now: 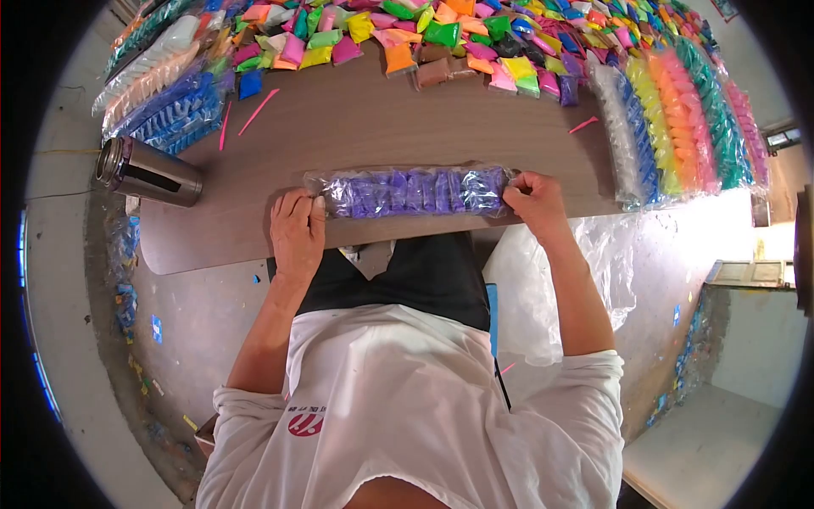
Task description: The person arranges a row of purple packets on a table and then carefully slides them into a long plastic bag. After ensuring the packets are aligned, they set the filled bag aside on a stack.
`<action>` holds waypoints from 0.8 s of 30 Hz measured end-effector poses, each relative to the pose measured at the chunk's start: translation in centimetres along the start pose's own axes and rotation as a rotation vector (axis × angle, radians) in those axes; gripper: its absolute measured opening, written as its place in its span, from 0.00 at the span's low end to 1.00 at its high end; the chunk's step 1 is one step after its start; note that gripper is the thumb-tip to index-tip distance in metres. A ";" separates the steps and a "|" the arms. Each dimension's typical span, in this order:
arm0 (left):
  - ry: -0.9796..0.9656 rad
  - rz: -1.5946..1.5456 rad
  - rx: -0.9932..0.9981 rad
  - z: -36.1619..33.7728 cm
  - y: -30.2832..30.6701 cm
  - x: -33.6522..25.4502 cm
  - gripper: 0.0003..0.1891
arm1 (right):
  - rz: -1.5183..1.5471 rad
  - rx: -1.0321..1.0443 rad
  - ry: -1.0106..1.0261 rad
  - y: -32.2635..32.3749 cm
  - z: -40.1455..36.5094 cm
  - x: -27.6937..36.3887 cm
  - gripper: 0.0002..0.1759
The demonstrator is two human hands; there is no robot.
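1. The long purple pack [411, 192] is lying flat near the front edge of the brown table [381, 127], right in front of the person. It is a clear bag stuffed with little purple packets in a row.
2. The left hand [297, 227] is sitting at the left end of the purple pack. Its fingers are curling in and pinching the loose end of the bag.
3. The right hand [532, 197] is closing around the right end of the purple pack, with the fingers bent tight on the plastic.
4. I think a hand is holding each end so that the pack is lying straight and the packets are not slipping out.
5. Far behind the purple pack, a big heap of loose packets [441, 38] in many colours is spreading across the back of the table.
6. To the right of the purple pack, more filled long packs [678, 110] are lying side by side, sorted by colour. To its left, another stack of long packs [161, 85] is lying the same way.
7. A shiny metal cup [148, 174] is lying on its side to the left of the purple pack.
8. Thin pink strips [259, 110] are lying on the bare wood behind the purple pack.
9. Below and to the right of the purple pack, a big clear plastic bag [551, 288] is hanging by the person's legs.
10. The grey floor [195, 322] is showing little scraps of colour.
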State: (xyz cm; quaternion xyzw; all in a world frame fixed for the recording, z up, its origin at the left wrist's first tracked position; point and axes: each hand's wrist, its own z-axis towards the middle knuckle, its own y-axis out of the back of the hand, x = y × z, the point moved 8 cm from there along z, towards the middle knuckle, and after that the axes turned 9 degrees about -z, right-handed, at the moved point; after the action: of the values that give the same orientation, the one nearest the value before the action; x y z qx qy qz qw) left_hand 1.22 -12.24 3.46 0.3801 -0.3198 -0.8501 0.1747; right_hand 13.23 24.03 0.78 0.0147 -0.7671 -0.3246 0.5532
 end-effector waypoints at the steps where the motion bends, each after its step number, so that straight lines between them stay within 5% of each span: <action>1: -0.007 0.000 0.006 0.0 -0.1 -0.1 0.09 | -0.075 -0.034 0.032 0.0 0.0 0.0 0.06; 10: -0.006 -0.015 0.016 0.0 -0.1 -0.1 0.07 | -0.047 -0.176 0.131 1.6 -1.6 1.3 0.22; 13: 0.004 -0.028 0.011 -0.1 0.0 -0.3 0.07 | -0.454 -0.442 0.473 2.4 -4.8 5.8 0.23; 16: -0.003 -0.018 0.004 0.0 0.1 -0.4 0.07 | -0.772 -0.501 0.815 0.8 -7.4 8.6 0.23; 24: -0.007 -0.026 -0.002 -0.1 0.2 -0.5 0.07 | -0.590 -0.290 0.703 -1.0 -6.4 4.9 0.15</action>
State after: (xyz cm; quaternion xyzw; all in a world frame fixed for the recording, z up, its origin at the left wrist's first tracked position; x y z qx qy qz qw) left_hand 1.63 -12.14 3.79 0.3808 -0.3145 -0.8541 0.1630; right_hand 16.50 18.32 5.49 0.2631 -0.4435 -0.5465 0.6598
